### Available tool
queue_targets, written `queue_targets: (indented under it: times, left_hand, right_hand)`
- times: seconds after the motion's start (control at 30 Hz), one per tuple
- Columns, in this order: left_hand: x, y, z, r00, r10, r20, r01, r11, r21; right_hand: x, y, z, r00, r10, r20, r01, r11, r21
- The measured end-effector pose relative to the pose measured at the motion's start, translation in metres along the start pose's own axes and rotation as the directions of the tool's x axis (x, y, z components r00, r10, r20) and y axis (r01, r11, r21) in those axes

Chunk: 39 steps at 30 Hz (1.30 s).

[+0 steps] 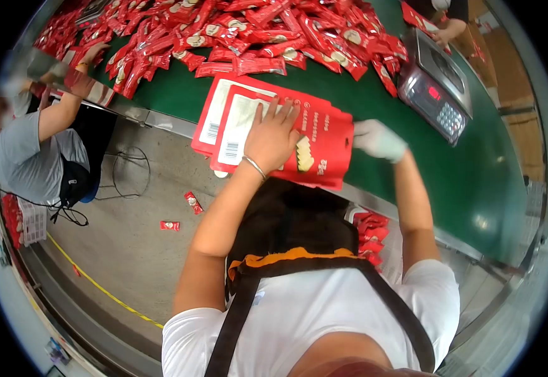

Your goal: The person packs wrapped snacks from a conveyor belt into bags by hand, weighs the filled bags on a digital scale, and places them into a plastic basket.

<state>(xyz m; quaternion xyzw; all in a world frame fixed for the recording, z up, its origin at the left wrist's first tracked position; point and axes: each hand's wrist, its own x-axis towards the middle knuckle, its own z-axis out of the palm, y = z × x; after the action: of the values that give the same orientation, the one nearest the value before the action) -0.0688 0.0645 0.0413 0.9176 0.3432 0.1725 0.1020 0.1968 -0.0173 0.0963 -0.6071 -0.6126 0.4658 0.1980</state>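
Note:
A stack of flat red printed pouches [324, 135] with white label panels lies at the near edge of the green table. My left hand [274, 137], bare with a bracelet at the wrist, rests flat on top of the stack, fingers spread. At the right edge of the pouches is my right hand [379, 139] in a white glove. Its fingers are together and appear to pinch the pouch edge, though slight blur hides the exact grip.
Many small red packets [261, 38] are heaped across the far side of the table [437, 182]. A digital scale [436, 94] stands at the right. Another person [41, 151] works at the left; a hand [450, 31] shows beyond the scale. Two packets [193, 202] lie on the floor.

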Motion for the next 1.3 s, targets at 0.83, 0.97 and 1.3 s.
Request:
queue_targets:
  times: [0.83,0.97,1.3]
  left_hand:
    - [0.001,-0.005,0.002,0.999,0.034,0.038,-0.034,0.999,-0.011]
    - [0.002,-0.004,-0.001,0.993,0.051,0.105,-0.061,0.993,0.099]
    - [0.003,0.000,-0.007,0.994,0.026,0.110,-0.029,0.999,0.028]
  right_hand:
    - [-0.088,0.009,0.029,0.930,0.099,-0.353,-0.121,0.992,-0.040]
    - [0.000,0.038,0.045,0.936,0.300,-0.181,-0.236,0.921,0.309]
    - [0.018,0.018,0.081,0.971,-0.230,0.062,0.197,0.923,0.330]
